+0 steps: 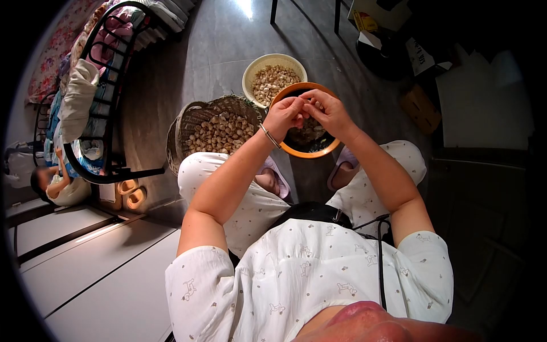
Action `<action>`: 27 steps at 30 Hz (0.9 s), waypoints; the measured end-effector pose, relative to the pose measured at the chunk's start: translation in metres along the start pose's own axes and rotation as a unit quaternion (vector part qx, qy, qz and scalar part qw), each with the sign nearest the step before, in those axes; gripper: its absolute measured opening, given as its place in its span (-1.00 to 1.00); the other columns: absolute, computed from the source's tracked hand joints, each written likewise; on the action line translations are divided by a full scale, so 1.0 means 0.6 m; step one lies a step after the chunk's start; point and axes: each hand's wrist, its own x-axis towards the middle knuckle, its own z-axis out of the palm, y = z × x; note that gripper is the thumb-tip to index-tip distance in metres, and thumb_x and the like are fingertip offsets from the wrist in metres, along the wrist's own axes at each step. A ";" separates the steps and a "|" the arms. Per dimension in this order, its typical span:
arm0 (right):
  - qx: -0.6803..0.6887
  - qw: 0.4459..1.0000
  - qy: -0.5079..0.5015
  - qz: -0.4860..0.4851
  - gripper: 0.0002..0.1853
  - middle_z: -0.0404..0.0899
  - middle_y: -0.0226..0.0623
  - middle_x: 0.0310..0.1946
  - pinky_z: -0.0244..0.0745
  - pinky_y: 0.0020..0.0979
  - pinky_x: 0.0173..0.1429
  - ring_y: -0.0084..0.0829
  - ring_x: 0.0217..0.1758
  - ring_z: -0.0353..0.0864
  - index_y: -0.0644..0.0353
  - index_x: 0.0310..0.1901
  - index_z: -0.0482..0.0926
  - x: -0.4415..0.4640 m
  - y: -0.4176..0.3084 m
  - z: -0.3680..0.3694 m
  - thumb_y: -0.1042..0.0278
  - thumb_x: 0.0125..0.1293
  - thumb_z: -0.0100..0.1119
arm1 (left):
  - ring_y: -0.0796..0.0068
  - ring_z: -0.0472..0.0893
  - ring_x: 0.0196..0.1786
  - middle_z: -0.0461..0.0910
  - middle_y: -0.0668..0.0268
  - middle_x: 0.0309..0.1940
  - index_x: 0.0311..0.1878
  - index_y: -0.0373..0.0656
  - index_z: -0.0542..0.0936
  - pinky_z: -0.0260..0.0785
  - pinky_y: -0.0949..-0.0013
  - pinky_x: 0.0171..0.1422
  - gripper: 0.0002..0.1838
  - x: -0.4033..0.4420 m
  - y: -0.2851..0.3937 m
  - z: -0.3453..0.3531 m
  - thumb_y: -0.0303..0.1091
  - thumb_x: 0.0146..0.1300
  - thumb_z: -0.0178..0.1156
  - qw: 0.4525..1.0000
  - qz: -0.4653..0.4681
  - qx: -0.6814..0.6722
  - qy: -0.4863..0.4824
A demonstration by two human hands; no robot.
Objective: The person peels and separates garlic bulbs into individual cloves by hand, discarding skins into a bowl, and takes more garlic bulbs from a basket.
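Over an orange-rimmed basin (326, 151), my left hand (285, 117) and my right hand (329, 115) meet, fingertips pinched together. Whatever lies between the fingers is too small and covered to make out. Inside the basin, partly hidden under my hands, are pale brown skins (306, 134) against a dark interior. A wicker basket (178, 134) to the left holds many whole garlic bulbs (221, 134). Just beyond the orange basin, a cream bowl (249, 74) contains many loose garlic cloves (273, 80). A metal bracelet (269, 135) circles my left wrist.
My slippered feet (276, 176) flank the basin on the grey floor (219, 62). At left stands a black metal bed frame (105, 119) with bedding, tan slippers (137, 198) and a seated person (65, 185). Boxes (421, 108) stand at right; thin dark legs (273, 11) rise ahead.
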 end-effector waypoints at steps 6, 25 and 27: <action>0.030 0.999 0.039 -0.002 -0.82 0.45 -0.45 -0.49 0.37 -0.60 -0.34 -0.68 -0.46 0.41 0.19 -0.09 0.48 -0.002 0.001 0.005 0.45 0.29 0.13 | 0.66 0.46 -0.48 0.51 0.40 -0.45 -0.16 -0.17 0.51 0.37 0.55 -0.37 -0.77 -0.004 0.011 0.006 -0.21 0.41 -0.02 0.999 -0.001 -0.031 -0.018; 0.019 0.999 -0.014 -0.032 -0.83 0.44 -0.33 -0.44 0.50 -0.46 -0.30 -0.52 -0.39 0.51 0.16 -0.21 0.32 -0.001 0.004 -0.002 0.39 0.31 0.13 | 0.65 0.47 -0.51 0.55 0.37 -0.44 -0.09 -0.26 0.52 0.38 0.56 -0.40 -0.72 -0.005 0.000 0.010 -0.27 0.42 -0.09 0.983 0.066 0.167 0.020; 0.012 0.999 -0.019 -0.038 -0.83 0.44 -0.32 -0.44 0.49 -0.45 -0.29 -0.50 -0.40 0.50 0.16 -0.22 0.32 0.001 0.010 -0.005 0.38 0.31 0.12 | 0.65 0.47 -0.51 0.55 0.37 -0.45 -0.10 -0.27 0.52 0.38 0.56 -0.39 -0.72 -0.007 0.002 0.013 -0.27 0.42 -0.09 0.981 0.071 0.180 0.023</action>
